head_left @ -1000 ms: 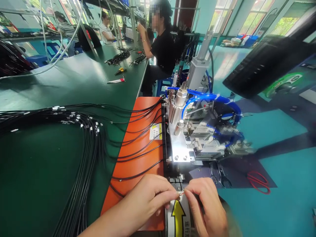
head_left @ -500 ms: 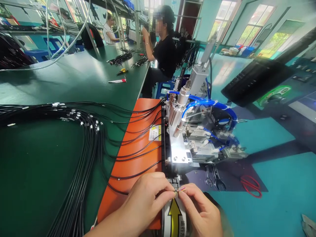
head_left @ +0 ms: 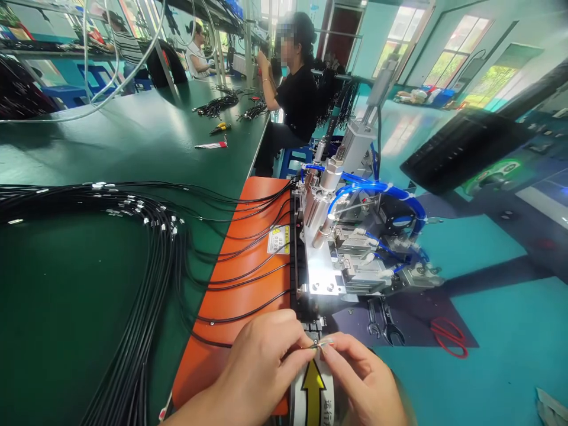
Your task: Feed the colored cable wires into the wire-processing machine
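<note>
At the front of the metal machine [head_left: 322, 269], both my hands meet fingertip to fingertip. My left hand [head_left: 270, 349] is closed in a pinch on the end of a black cable [head_left: 215, 342], which runs under it from the left. Thin wires [head_left: 326, 342] come out between the fingertips, and my right hand [head_left: 361, 373] pinches them between thumb and forefinger. The wires are small and partly hidden by the fingers. Below the hands lies a white strip with a yellow arrow [head_left: 314, 387].
Several black cables cross an orange sheet [head_left: 248, 242] into the machine. A large cable bundle [head_left: 153, 284] lies on the green table [head_left: 57, 331]. Wrenches [head_left: 386, 322] and red scissors [head_left: 449, 337] lie right. A person in black [head_left: 295, 89] sits beyond.
The hands keep almost the same place and pinch. The right fingertips have shifted slightly, and the wires between them now look paler and more spread.
</note>
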Demonstrator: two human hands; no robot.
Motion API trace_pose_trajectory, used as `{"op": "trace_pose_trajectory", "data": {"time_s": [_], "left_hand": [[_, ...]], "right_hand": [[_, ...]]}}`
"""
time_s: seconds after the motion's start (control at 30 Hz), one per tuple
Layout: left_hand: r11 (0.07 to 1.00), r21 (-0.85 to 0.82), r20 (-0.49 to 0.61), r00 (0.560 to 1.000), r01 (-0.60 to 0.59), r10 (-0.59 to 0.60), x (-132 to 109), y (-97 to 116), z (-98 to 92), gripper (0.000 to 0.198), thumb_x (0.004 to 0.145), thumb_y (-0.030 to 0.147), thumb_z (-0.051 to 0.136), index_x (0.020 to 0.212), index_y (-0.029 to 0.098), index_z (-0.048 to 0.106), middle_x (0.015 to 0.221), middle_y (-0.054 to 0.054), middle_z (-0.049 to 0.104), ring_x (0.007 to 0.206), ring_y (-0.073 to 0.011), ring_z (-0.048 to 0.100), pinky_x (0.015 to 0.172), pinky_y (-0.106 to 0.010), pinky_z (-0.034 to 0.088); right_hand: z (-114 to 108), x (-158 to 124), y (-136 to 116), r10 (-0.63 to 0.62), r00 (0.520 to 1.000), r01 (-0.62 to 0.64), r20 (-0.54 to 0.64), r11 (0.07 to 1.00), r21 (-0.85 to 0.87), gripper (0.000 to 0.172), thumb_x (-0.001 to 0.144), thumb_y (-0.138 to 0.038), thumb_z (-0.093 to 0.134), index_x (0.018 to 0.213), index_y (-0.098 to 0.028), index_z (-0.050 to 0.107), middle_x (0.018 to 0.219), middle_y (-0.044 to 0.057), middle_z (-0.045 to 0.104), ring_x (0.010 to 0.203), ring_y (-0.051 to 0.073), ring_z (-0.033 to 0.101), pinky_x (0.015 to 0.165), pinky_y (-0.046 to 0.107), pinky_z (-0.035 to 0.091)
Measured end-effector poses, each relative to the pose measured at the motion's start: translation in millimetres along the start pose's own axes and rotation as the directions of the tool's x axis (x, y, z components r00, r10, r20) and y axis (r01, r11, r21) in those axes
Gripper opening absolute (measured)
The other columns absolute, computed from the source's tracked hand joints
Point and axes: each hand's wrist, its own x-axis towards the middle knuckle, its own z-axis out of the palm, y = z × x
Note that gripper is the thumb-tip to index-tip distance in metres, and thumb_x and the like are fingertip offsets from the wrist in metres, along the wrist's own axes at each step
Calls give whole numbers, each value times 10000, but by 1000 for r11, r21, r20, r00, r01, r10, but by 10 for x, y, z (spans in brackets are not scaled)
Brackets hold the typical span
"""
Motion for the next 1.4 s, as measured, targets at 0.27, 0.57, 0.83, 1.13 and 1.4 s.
{"op": "trace_pose_trajectory", "data": {"time_s": [0.27,0.57,0.83,1.13,1.4], "left_hand": [[955,-236,-26,982,178,-190,13,-8,53,215,812,212,515,610,146,551,620,7,519,598,-129,504,528,-207,346],[946,-234,-29,971,225,-239,28,-9,70,187,786,178,521,609,141,568,636,-2,537,603,-131,497,524,-206,325],[939,-328,-38,991,106,-125,6,1,53,210,809,206,526,608,147,548,622,18,509,604,-117,475,566,-201,332],[891,-436,-12,989,127,-147,12,-79,104,170,829,227,513,893,204,668,747,-4,560,675,-132,493,588,-211,346],[896,-399,-20,976,193,-218,58,-36,84,111,779,203,556,721,156,639,693,7,535,592,-109,448,524,-198,317]], "right_hand": [[135,-26,68,-608,793,497,-20,666,-556,110,773,-198,571,722,-216,667,676,10,657,658,185,545,667,327,326],[60,7,-22,-712,698,510,75,421,-750,100,807,-224,570,885,-167,544,807,64,559,762,214,472,673,330,306],[197,96,32,-402,911,348,-90,867,-356,213,892,-294,393,719,-205,482,718,2,511,686,160,506,629,267,410],[138,74,132,-304,950,273,-67,918,-288,225,877,-356,417,769,-199,536,752,10,546,725,162,541,673,263,447],[187,-1,48,-490,870,429,-60,811,-398,162,848,-233,485,699,-212,544,698,-3,565,707,165,505,655,262,383]]}}
